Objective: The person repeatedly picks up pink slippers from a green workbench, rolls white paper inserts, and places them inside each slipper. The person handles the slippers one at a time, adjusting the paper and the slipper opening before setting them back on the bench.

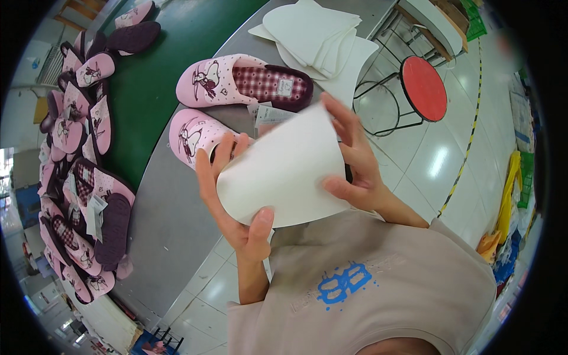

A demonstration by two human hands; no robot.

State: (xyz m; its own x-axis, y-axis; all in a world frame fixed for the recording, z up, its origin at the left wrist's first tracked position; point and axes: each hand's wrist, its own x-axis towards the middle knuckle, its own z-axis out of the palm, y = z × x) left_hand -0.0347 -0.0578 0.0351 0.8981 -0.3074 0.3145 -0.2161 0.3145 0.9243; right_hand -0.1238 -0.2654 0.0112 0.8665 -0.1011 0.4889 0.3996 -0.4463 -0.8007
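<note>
- The white sheet [284, 171] is held up between both hands, in front of the chest and above the near table edge; it is curled into a loose cone shape
- Left hand [234, 201] cups the sheet from below and behind: thumb pressed on the lower front edge, fingers wrapped round the far side, so it is closed on the sheet
- Right hand [355, 163] holds the sheet's right edge, thumb on the front face and fingers spread up along the back; also closed on it
- The sheet looks thin, light and bendy, like soft foam or card: it curves without creasing, so it probably springs back if let go; a grip at the edges with thumb opposite fingers, as here, seems enough, and a hard pinch might dent it
- Just beyond the left hand lies a pink slipper [192, 136] on the grey table [171, 225], partly hidden by the sheet
- A second slipper [242, 81] with checked lining lies a little farther off, a paper tag [269, 114] just beside it
- Farther still, past the right hand, a stack of white sheets [313, 35]
- Well to the left of the left hand, a heap of slippers [83, 148] on a green belt [160, 71]
- Out to the right of the right hand, a red stool [423, 87] on the tiled floor [432, 171]
</note>
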